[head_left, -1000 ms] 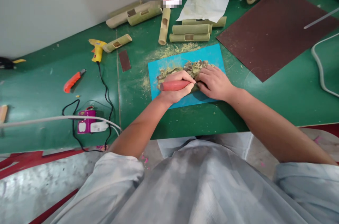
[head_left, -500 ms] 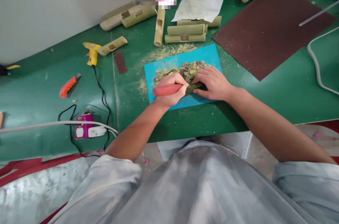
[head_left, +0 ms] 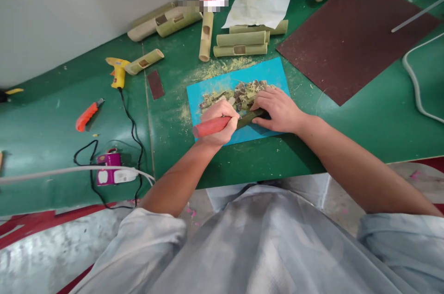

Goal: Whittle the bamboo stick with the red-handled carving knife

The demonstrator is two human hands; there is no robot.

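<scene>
My left hand (head_left: 224,120) is closed around the thick handle of a red-handled carving tool (head_left: 210,127). The tool's tip is small and mostly hidden by my fingers, at the left part of a green bamboo tube (head_left: 247,119). From the right, my right hand (head_left: 276,108) grips that tube, thumb on the near side and fingers over the top, pressing it onto a blue board (head_left: 243,136). My palm covers the tube's right end. Just behind both hands lies a heap of bamboo chips and shavings (head_left: 247,92).
Cut bamboo tubes (head_left: 241,38) lie at the back, partly under white paper (head_left: 260,0). A yellow glue gun (head_left: 119,71), an orange utility knife (head_left: 87,115) and a purple box (head_left: 110,169) with cables are at left. A brown sheet (head_left: 347,44) lies at right.
My left hand has slid left and slightly towards me with the red-handled tool, showing more of the bamboo tube. My right hand stays in place. The view has shifted slightly.
</scene>
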